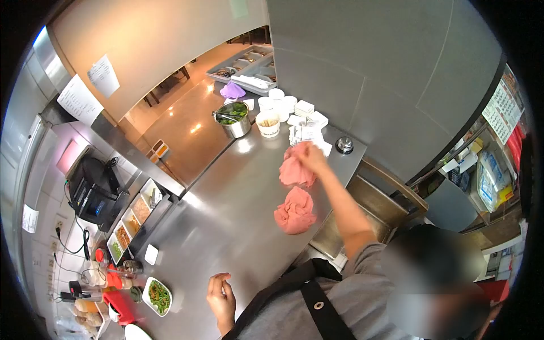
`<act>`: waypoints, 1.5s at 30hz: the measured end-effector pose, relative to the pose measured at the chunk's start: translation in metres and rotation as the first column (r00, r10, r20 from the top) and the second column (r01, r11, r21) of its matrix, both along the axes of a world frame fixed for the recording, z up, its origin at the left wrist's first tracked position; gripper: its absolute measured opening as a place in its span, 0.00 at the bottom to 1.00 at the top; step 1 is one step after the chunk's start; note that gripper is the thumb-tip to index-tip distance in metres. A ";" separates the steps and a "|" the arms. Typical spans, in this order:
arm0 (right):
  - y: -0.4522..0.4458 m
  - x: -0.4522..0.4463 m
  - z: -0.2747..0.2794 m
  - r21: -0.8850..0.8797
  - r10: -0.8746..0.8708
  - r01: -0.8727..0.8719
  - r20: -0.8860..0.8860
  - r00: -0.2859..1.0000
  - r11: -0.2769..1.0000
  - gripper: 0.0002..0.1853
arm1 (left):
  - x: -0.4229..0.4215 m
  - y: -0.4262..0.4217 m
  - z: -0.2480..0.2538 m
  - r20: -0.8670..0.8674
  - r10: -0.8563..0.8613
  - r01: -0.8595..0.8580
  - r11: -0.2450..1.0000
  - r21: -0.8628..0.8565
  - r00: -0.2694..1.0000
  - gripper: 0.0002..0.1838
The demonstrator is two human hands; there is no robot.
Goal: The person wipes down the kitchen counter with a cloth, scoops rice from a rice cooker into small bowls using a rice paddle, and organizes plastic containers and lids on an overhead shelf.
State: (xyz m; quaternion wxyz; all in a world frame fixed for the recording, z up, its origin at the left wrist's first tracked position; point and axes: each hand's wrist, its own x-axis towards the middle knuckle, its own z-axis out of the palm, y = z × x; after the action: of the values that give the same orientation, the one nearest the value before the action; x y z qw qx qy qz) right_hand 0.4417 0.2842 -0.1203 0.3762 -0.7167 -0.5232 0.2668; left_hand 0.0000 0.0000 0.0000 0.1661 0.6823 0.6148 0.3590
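Find left hand (221,294) loosely curled, holding nothing; front pink cloth (295,211) bunched on counter (226,221); back pink cloth (294,171) crumpled under right hand (309,156), fingertips hidden, impossible to say whether gripped. Judge both light, soft, best lifted by raised folds. Note dish of greens (157,296), counter shiny, grey wall (334,68) rightward.

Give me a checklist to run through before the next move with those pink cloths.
1. Right hand on the farther pink cloth: ok, it grips the bunched top.
2. Left hand free: ok, nothing visible in it.
3. Nearer pink cloth untouched by either hand: ok, it lies crumpled on the counter.
4. Farther cloth well clear of the white packets: not ok, they sit right beside it.
5. Counter beneath the cloths clean: cannot tell, hidden.
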 end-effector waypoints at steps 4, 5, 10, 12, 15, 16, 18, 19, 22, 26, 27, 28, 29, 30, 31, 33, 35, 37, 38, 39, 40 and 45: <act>-0.029 -0.077 -0.046 0.121 -0.043 -0.047 0.648 0.761 0.991 0.23 | 0.022 0.013 -0.005 -0.033 -0.089 0.091 0.994 0.055 0.995 0.10; -0.030 -0.081 -0.055 0.119 0.029 -0.113 0.551 0.834 0.986 0.23 | 0.025 0.013 -0.007 -0.046 -0.111 0.114 0.992 0.055 0.993 0.10; -0.040 -0.082 -0.023 0.139 0.134 -0.156 0.156 0.979 0.978 0.23 | 0.035 0.018 -0.006 -0.070 -0.141 0.143 0.989 0.030 0.988 0.10; -0.079 -0.100 0.031 0.062 0.222 -0.259 0.350 0.910 0.964 0.23 | 0.032 0.019 -0.003 -0.075 -0.130 0.130 0.991 0.004 0.989 0.10; -0.156 -0.130 0.011 0.156 0.227 -0.394 0.606 0.762 0.906 0.22 | 0.029 0.021 -0.004 -0.079 -0.108 0.109 0.994 0.016 0.991 0.09; -0.163 -0.127 -0.004 0.182 0.201 -0.420 0.670 0.715 0.889 0.22 | 0.028 0.020 -0.007 -0.090 -0.099 0.098 0.995 -0.009 0.991 0.09; -0.157 -0.111 -0.052 0.201 0.137 -0.443 0.771 0.621 0.874 0.22 | 0.028 0.018 0.000 -0.085 -0.095 0.093 0.995 -0.027 0.992 0.08; -0.141 -0.094 -0.069 0.199 0.105 -0.446 0.815 0.570 0.873 0.23 | 0.030 0.018 0.003 -0.080 -0.086 0.084 0.996 -0.030 0.993 0.08; -0.078 -0.063 -0.043 0.201 -0.106 -0.059 0.718 0.687 0.978 0.21 | 0.021 0.008 0.004 -0.075 -0.061 0.060 0.998 -0.022 0.995 0.08; -0.038 -0.126 -0.062 0.081 0.046 -0.173 0.781 0.623 0.982 0.19 | 0.010 -0.008 -0.004 -0.060 0.000 -0.001 1.000 -0.008 0.998 0.07; -0.047 -0.165 -0.069 0.053 0.138 -0.278 0.771 0.621 0.959 0.18 | 0.007 -0.012 -0.005 -0.057 0.023 -0.024 1.000 -0.018 0.998 0.07; -0.073 -0.215 -0.069 0.049 0.244 -0.413 0.741 0.626 0.909 0.18 | 0.006 -0.013 -0.008 -0.042 0.034 -0.035 0.999 -0.024 0.999 0.07; -0.104 -0.261 -0.062 0.080 0.358 -0.547 0.676 0.644 0.833 0.17 | 0.005 -0.013 -0.010 -0.028 0.053 -0.054 0.998 -0.027 0.998 0.07; -0.136 -0.297 -0.056 0.120 0.476 -0.675 0.620 0.624 0.728 0.17 | 0.001 -0.019 -0.012 -0.020 0.082 -0.082 0.996 -0.036 0.996 0.07; -0.161 -0.320 -0.047 0.162 0.588 -0.781 0.571 0.573 0.603 0.16 | -0.005 -0.027 -0.011 -0.047 0.056 -0.058 0.997 -0.044 0.997 0.07; -0.179 -0.346 -0.011 0.146 0.788 -0.948 0.527 0.317 0.284 0.15 | -0.011 -0.026 -0.010 -0.098 0.015 -0.018 0.999 -0.027 0.995 0.08; -0.125 -0.324 0.029 0.374 0.728 -0.928 0.639 0.248 -0.012 0.14 | -0.020 -0.042 -0.001 -0.097 0.085 -0.086 0.996 -0.002 0.992 0.08; -0.060 -0.297 -0.009 0.274 0.581 -0.813 0.587 0.564 0.513 0.15 | -0.033 -0.061 -0.001 -0.075 0.171 -0.172 0.985 -0.014 0.982 0.09; -0.030 -0.286 0.004 0.086 0.540 -0.642 0.462 0.703 0.762 0.15 | -0.039 -0.072 -0.002 -0.073 0.219 -0.222 0.975 -0.028 0.973 0.09; 0.000 -0.274 0.021 -0.150 0.430 -0.404 0.385 0.817 0.902 0.16 | -0.043 -0.080 -0.002 -0.078 0.268 -0.271 0.962 -0.030 0.960 0.10; 0.049 -0.253 -0.052 0.108 0.197 -0.421 0.762 0.617 0.900 0.16 | -0.047 -0.092 0.000 -0.084 0.318 -0.322 0.946 -0.039 0.944 0.10; 0.078 -0.348 -0.035 -0.055 0.400 -0.509 0.693 0.599 0.859 0.21 | -0.049 -0.130 -0.007 -0.070 0.481 -0.485 0.873 -0.053 0.874 0.10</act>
State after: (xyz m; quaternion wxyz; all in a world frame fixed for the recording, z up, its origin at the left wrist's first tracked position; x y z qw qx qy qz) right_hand 0.0941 0.3618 -0.1553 0.1280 -0.5755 -0.8071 0.0313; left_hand -0.0486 -0.1300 -0.0073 0.0776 0.5105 0.7820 0.3491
